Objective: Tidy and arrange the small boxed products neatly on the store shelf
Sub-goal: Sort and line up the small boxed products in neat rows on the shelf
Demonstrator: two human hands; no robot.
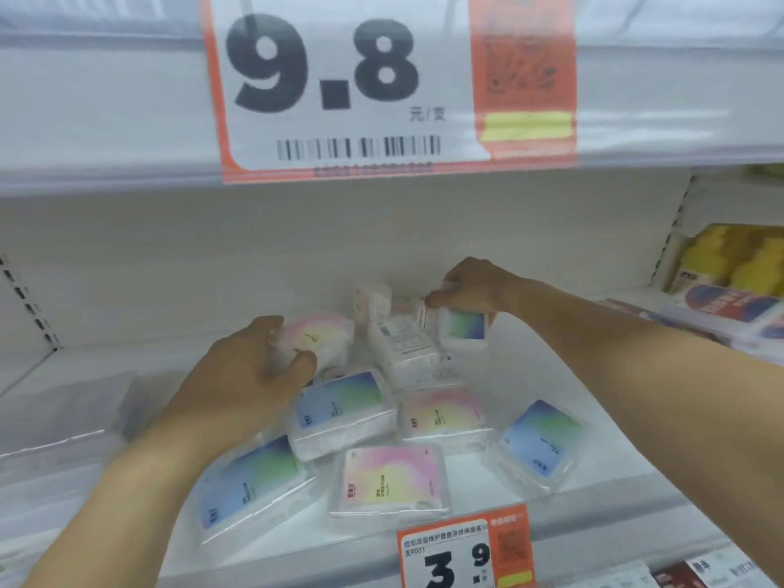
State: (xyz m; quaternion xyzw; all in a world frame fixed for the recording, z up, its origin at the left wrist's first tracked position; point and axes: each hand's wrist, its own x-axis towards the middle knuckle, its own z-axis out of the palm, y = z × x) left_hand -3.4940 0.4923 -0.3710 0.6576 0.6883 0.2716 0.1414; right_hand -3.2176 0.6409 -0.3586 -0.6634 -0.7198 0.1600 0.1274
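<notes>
Our left hand (pixel 250 367) grips a pink-yellow boxed pack (pixel 316 339) on the white shelf (pixel 594 422); loose blue-green and pink packs (pixel 343 413) lie scattered in front; farther back, our right hand (pixel 466 286) holds a blue-green pack (pixel 462 328).

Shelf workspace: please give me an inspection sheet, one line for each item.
Surface: white shelf, with a price tag 3.9 on its front edge.
Job's things: small boxes lie scattered and tilted; blue-green box front left, pink-yellow box front middle, another blue box at the right, and more behind them, one showing its white printed back.
Clutter: nothing seen.
Hands: left hand grips a pink box; right hand holds a blue-green box at the back.
Cables: nothing seen.
Surroundings: large 9.8 price sign on the shelf above; yellow packages on the neighbouring shelf at the right.
</notes>
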